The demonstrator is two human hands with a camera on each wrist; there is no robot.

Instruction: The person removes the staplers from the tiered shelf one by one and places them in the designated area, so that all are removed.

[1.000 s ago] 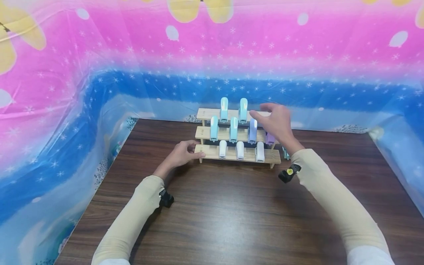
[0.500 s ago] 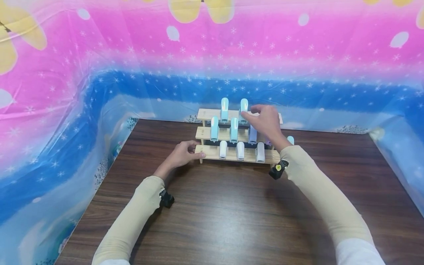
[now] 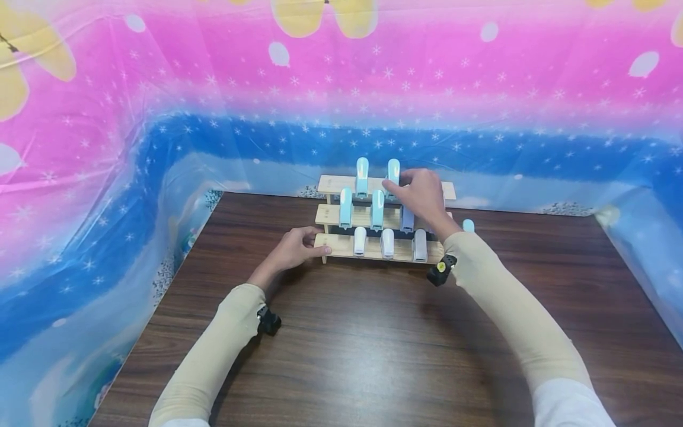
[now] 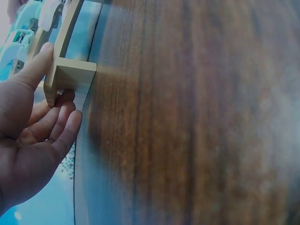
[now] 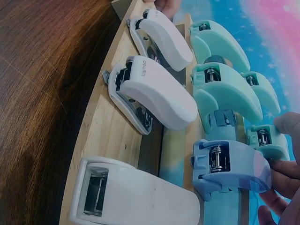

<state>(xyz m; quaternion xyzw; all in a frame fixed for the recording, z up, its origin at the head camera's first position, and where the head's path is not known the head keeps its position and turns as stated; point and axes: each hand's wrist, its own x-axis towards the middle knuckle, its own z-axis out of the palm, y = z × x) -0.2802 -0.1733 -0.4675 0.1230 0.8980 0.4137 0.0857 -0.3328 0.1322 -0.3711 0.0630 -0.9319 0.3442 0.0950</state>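
A three-tier wooden stand (image 3: 341,244) bears rows of small staplers. My left hand (image 3: 290,249) grips the left end of its lowest shelf, thumb on top and fingers underneath, as the left wrist view shows. On the top tier, my right hand (image 3: 424,193) pinches the right-hand mint stapler (image 3: 393,169) between thumb and fingers. To its left stands another mint stapler (image 3: 362,172). The middle tier holds two mint staplers (image 3: 345,204) and a lavender stapler (image 5: 239,164), partly behind the right hand in the head view. Several white staplers (image 5: 161,91) line the bottom shelf.
Brown wood-grain table (image 3: 363,344) lies under the stand. Beyond the right forearm a mint object (image 3: 468,226) shows at the stand's right side. A patterned pink and blue cloth (image 3: 341,89) hangs close behind the table and along its sides.
My right hand has moved left from the top tier's right end and taken hold of the right-hand mint stapler there. The left hand stays on the stand.
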